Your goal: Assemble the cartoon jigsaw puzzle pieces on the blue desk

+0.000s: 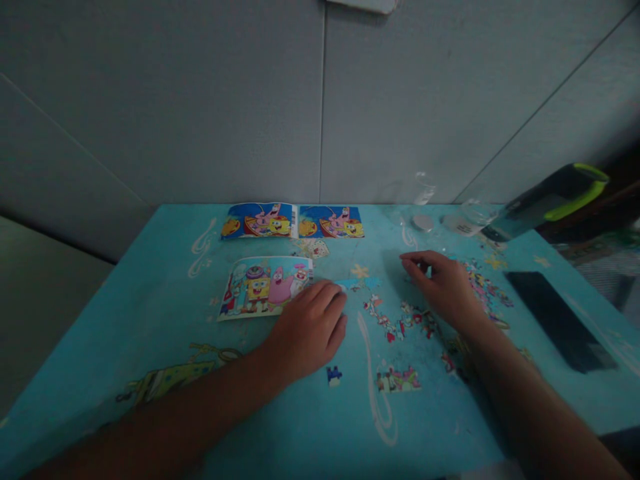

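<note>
My left hand (pixel 313 327) rests with curled fingers at the right edge of a cartoon picture card (pixel 265 287); whatever its fingertips hold is hidden. Beside those fingertips lies a light-blue strip of joined puzzle pieces (pixel 363 283). My right hand (pixel 440 280) hovers over the table with thumb and index finger nearly together; anything between them is too small to make out. Loose puzzle pieces (pixel 393 323) lie between the hands, and a colourful pile (pixel 487 293) is beyond the right wrist. A joined section (pixel 399 379) and a dark-blue piece (pixel 334 375) lie nearer me.
Two blue picture cards (pixel 263 220) (pixel 331 221) lie at the back by the wall. Toward the back right are a round lid (pixel 423 223), clear containers (pixel 425 190) and a dark bottle with a green rim (pixel 547 200). A black phone-like slab (pixel 557 319) lies at the right.
</note>
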The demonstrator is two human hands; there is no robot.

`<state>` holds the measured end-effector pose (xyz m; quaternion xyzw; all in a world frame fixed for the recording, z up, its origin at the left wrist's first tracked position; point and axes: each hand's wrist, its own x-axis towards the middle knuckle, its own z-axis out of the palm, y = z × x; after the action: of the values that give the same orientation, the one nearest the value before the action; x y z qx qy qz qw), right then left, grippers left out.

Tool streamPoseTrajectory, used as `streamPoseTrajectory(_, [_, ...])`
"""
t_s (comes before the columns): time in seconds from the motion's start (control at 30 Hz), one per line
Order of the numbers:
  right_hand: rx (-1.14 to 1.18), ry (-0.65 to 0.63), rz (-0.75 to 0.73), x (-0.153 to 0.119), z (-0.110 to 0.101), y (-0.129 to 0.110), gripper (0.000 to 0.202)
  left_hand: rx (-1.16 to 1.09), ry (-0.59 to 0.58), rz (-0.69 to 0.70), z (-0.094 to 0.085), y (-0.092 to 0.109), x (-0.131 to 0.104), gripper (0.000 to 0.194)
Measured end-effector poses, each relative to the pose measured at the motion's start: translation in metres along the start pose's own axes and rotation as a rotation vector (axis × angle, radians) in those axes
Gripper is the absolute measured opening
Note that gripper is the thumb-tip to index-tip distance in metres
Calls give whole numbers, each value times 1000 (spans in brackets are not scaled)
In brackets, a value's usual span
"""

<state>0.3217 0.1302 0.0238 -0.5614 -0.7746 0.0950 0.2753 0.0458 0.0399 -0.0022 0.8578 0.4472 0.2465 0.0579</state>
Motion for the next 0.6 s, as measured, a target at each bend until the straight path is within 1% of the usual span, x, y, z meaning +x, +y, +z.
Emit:
streamPoseTrajectory(0.23, [-28,78,46,2,-11,7,28,-3,1,-3,-1,1,1,27])
streamPoseTrajectory(0.37, [-42,66,65,1,-12,8,26,3,-3,1,-1,0,0,28])
streamPoseTrajectory(0.6, [-22,65,49,0,-12,5,24,-18,10,-3,2,-1,-1,27])
